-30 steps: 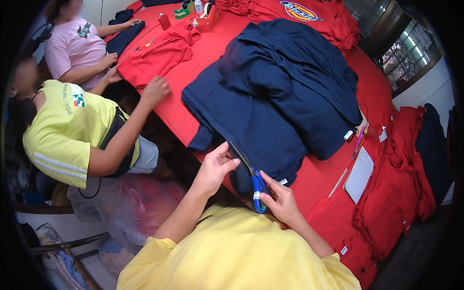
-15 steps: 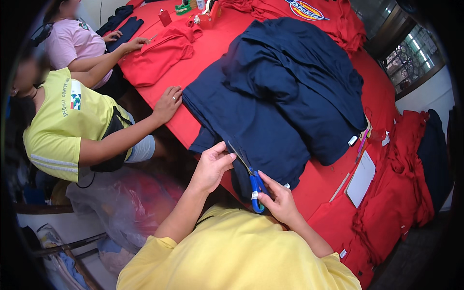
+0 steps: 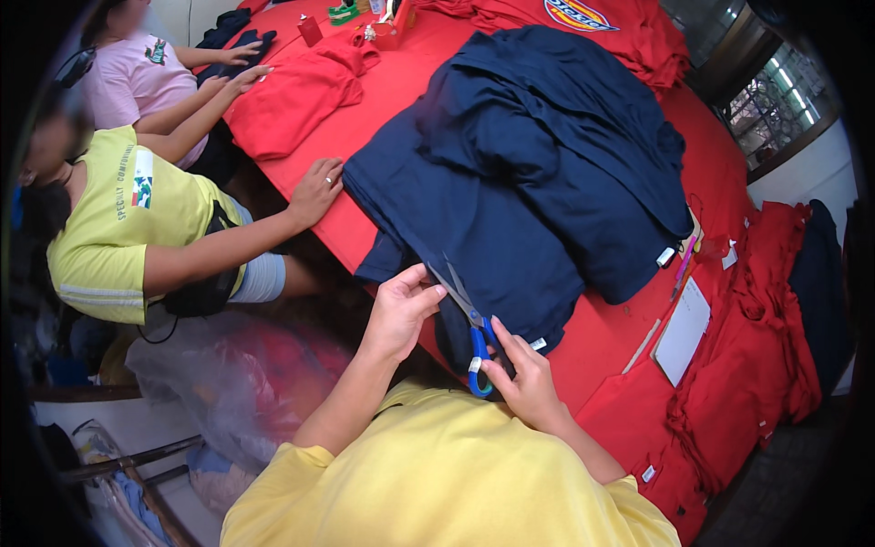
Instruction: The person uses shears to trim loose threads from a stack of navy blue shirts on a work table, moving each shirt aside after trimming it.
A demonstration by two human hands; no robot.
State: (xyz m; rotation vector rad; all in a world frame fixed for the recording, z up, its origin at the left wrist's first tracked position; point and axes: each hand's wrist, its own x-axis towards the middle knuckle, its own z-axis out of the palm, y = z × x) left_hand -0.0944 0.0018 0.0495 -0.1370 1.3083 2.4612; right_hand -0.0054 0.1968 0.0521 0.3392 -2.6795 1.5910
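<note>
A large navy blue garment [image 3: 510,237] lies spread and bunched over the near edge of a red-covered table. My left hand [image 3: 401,310] pinches its near edge between thumb and fingers. In my right hand [image 3: 527,376] are blue-handled scissors [image 3: 478,333], thumb and fingers at the handle loops. Their blades are parted, with the tips close to my left fingertips and over the cloth. Whether a thread lies between the blades is too small to tell. A small white label [image 3: 539,345] shows at the garment's edge beside my right hand.
Two people work on the left; one rests a hand [image 3: 316,190] by the navy cloth. Red garments [image 3: 743,346] are heaped on the right, near a white card [image 3: 682,330]. A red garment [image 3: 301,100] lies farther back. Below left is a clear plastic bag [image 3: 237,374].
The scissors' blades have opened wider and the handles have shifted slightly left. My left hand stays at the cloth edge. At the far left, the co-workers' hands have moved over their garments.
</note>
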